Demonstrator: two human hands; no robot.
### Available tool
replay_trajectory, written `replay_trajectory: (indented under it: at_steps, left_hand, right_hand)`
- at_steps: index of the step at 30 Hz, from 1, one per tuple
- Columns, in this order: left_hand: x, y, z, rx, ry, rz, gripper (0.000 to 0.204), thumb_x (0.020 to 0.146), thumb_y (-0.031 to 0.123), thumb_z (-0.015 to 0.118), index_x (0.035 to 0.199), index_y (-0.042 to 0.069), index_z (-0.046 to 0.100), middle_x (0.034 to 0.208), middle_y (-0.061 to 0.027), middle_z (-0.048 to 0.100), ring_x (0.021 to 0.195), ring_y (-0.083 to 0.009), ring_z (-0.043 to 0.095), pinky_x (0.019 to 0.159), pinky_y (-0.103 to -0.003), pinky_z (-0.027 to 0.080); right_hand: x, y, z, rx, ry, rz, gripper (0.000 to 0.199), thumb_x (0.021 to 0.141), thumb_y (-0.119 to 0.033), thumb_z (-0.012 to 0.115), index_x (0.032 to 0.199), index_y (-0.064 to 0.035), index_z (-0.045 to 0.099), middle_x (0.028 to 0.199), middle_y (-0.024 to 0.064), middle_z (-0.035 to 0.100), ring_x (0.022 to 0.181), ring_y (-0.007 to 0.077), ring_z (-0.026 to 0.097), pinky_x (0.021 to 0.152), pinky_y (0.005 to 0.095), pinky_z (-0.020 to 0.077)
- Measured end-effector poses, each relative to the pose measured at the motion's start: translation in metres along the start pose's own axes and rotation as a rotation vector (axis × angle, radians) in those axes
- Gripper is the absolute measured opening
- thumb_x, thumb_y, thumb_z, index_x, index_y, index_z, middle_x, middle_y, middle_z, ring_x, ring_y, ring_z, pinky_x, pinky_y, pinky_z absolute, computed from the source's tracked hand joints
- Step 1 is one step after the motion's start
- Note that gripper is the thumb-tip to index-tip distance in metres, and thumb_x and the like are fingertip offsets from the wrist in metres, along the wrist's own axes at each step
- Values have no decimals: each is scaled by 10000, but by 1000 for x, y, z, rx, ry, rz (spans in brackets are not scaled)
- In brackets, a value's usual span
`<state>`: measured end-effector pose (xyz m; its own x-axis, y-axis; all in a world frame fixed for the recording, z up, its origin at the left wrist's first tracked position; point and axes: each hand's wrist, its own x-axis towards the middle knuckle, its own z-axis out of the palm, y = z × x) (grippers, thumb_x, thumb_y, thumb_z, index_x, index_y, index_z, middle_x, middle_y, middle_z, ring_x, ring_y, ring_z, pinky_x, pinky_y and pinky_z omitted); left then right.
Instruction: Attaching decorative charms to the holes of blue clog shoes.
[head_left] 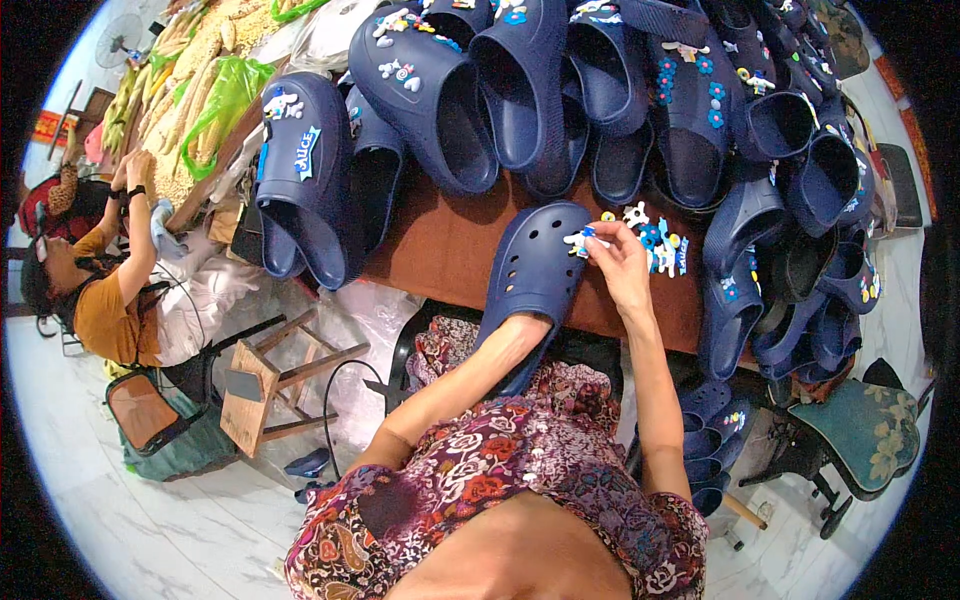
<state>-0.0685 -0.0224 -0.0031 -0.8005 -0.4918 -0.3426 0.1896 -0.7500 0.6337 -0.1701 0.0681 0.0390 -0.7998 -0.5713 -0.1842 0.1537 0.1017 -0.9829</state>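
Note:
A dark blue clog [545, 222] with round holes in its upper lies toe-away at the table's near edge. My left hand [526, 330] reaches into its opening; the fingers are hidden inside. At the right side of the toe, my right hand [622, 262] pinches a small white-and-blue shoe charm [578, 241] between thumb and fingertips, against the holes. Whether the charm's peg sits in a hole cannot be seen. Just right of that hand, a cluster of loose charms [655, 238] in white, blue and yellow lies on the brown tabletop [430, 235].
Many decorated blue clogs [420, 90] are heaped along the table's far side and right end. A wooden stool [262, 385] stands at left, a green-seated chair [860, 425] at right. Another person [115, 290] works at far left beside corn cobs [195, 110].

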Motion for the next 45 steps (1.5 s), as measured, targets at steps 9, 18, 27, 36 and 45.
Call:
replay_trajectory:
  at_steps: [9,18,27,36,45]
  left_hand:
    - [-1,1,-6,-293,-85,-115,364,1008,168,513,1359,76,485,1292,-63,570,1117,-152,586,968,-289,493]
    - [-7,5,-4,-316,-55,-126,376,1008,191,513,1364,75,482,1304,-63,568,1133,-151,581,969,-289,490]
    - [1,-8,-12,-218,-101,-49,391,1003,199,522,1370,73,473,1317,-69,562,1139,-167,584,972,-308,495]
    - [1,-6,-25,-315,-60,-99,398,1002,211,522,1372,72,471,1333,-75,554,1154,-176,580,987,-319,490]
    - [-6,0,-29,-346,5,-103,400,1003,222,518,1371,72,471,1341,-79,550,1169,-185,572,1004,-331,479]
  right_hand:
    - [11,16,0,-105,41,-70,173,902,-73,675,1052,2,633,933,24,647,792,65,595,703,203,485]
    - [14,17,6,-103,56,-61,164,900,-93,683,1034,-2,657,892,-2,637,728,39,557,660,185,457]
    - [16,12,2,-367,61,-295,201,864,-149,723,1051,-82,699,955,-3,509,749,64,492,658,198,425]
    - [26,20,0,-337,7,-160,191,854,-173,725,1025,-90,703,953,12,554,808,91,497,703,229,428]
    - [33,28,-3,-302,-14,-140,173,841,-189,728,975,-86,692,924,7,547,816,100,468,732,235,418]
